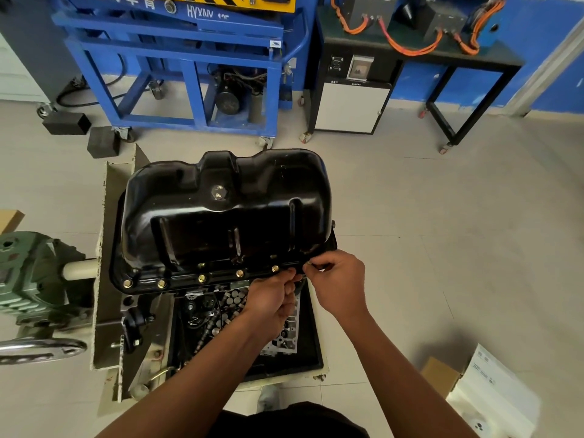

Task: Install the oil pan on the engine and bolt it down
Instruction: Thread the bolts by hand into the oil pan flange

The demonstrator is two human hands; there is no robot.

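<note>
Pale tiled workshop floor, blue-painted wall at the far side. At near left, green gearbox with a steel handwheel below it. Far left of centre, blue steel-framed cart on castors, two black blocks just beside its near wheel. In the centre, black oil pan, sump side up, seated on the engine in a cream stand. Along the pan's near flange, five brass-coloured bolts in a row. Below the flange, black tray full of loose engine parts. Just right of the last bolt, left hand up against the flange, fingers curled; cannot tell whether anything lies inside them. Touching it, right hand, thumb and forefinger pinched on a small metal part at the flange's near right corner. Far right, white-doored cabinet and black table carrying orange cables. Near right, cardboard box beside white papers.
</note>
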